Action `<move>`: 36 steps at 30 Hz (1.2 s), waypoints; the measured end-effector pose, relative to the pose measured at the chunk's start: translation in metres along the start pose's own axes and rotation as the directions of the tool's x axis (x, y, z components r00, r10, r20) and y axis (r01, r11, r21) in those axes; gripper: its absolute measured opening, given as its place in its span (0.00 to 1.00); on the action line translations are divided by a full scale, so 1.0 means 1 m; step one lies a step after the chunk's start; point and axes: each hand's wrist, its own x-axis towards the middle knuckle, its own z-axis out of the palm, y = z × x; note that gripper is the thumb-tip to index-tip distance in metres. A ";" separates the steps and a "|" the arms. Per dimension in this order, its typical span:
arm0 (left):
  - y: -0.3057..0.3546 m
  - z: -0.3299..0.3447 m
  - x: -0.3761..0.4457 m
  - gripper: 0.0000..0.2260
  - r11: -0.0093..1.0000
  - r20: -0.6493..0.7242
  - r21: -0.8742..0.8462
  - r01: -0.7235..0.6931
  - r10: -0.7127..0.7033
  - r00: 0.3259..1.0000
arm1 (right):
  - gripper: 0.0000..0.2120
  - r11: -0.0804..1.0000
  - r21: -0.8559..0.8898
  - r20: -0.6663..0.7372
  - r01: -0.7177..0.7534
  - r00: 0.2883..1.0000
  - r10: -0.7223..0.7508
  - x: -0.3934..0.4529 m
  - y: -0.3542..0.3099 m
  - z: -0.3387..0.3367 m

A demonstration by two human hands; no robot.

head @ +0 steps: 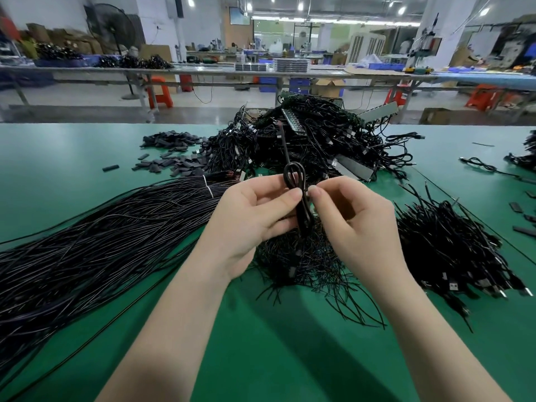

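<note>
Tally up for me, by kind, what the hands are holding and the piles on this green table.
Coiled black cable, pinched by left hand and right hand: 1
Tied bundle of long cables: 1
Pile of short black sleeves: 1
Heaps of tangled cables: 4 (back heap, thin-wire heap, plug-ended heap, edge heap)
Total: 7

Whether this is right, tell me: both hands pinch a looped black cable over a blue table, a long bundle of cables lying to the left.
Wrong in one point: the table is green, not blue, as the head view shows. The left hand and right hand pinch the looped black cable; the bundle of cables lies to the left.
</note>
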 end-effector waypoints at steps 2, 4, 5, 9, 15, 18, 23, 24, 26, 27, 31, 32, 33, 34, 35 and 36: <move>-0.001 -0.001 0.000 0.07 1.000 0.038 0.016 0.003 -0.004 0.999 | 0.08 0.988 -0.123 0.005 0.095 0.995 -0.095 0.001 0.001 -0.001; -0.002 -0.001 0.000 0.08 0.998 0.066 0.060 -0.015 0.011 0.998 | 0.11 0.982 -0.129 0.036 0.136 0.991 -0.132 0.000 0.002 -0.001; -0.002 -0.002 0.000 0.08 0.994 0.072 0.102 -0.036 0.028 0.997 | 0.13 0.991 -0.085 0.047 0.108 0.993 -0.104 0.001 0.002 -0.001; -0.001 -0.003 0.000 0.14 0.794 0.088 0.530 -0.297 0.297 0.951 | 0.14 0.831 0.411 0.243 -0.375 0.923 0.297 0.001 -0.001 0.003; -0.005 -0.003 0.002 0.13 0.738 -0.028 0.631 -0.237 0.327 0.945 | 0.07 0.881 0.268 0.136 -0.389 0.921 0.365 -0.007 -0.001 0.016; -0.012 -0.001 0.003 0.16 0.825 -0.139 0.543 -0.155 0.270 0.953 | 0.09 0.952 0.204 0.057 -0.226 0.974 0.219 -0.013 -0.003 0.027; -0.019 -0.001 0.005 0.16 0.829 -0.131 0.542 -0.137 0.245 0.961 | 0.09 0.838 0.403 0.144 -0.368 0.930 0.339 -0.014 -0.003 0.030; -0.020 -0.001 0.005 0.16 0.819 -0.101 0.556 -0.138 0.232 0.968 | 0.09 0.790 0.443 0.162 -0.424 0.904 0.395 -0.013 0.000 0.028; -0.021 -0.001 0.005 0.18 0.810 -0.036 0.569 -0.140 0.195 0.980 | 0.09 0.693 0.481 0.205 -0.537 0.837 0.506 -0.011 0.006 0.025; -0.021 0.001 0.005 0.19 0.824 -0.016 0.551 -0.137 0.174 0.985 | 0.09 0.643 0.504 0.229 -0.578 0.806 0.545 -0.009 0.009 0.022; -0.019 0.008 0.005 0.15 0.930 -0.073 0.340 -0.138 0.172 0.982 | 0.09 0.482 0.664 0.285 -0.572 0.789 0.544 0.003 0.007 0.003; -0.018 0.007 0.004 0.14 0.940 -0.109 0.308 -0.147 0.188 0.976 | 0.10 0.475 0.689 0.258 -0.548 0.797 0.546 0.007 0.009 -0.008; -0.017 0.004 0.003 0.14 0.945 -0.142 0.286 -0.158 0.205 0.968 | 0.12 0.495 0.696 0.207 -0.520 0.806 0.555 0.012 0.011 -0.021; -0.016 -0.001 0.003 0.14 0.948 -0.168 0.271 -0.165 0.216 0.962 | 0.13 0.556 0.672 0.128 -0.489 0.816 0.564 0.016 0.015 -0.036; -0.015 -0.007 0.003 0.14 0.949 -0.186 0.268 -0.164 0.218 0.958 | 0.12 0.661 0.591 0.011 -0.462 0.824 0.566 0.021 0.021 -0.053; -0.015 -0.013 0.002 0.14 0.948 -0.200 0.277 -0.155 0.214 0.956 | 0.11 0.788 0.421 -0.134 -0.449 0.829 0.543 0.027 0.030 -0.069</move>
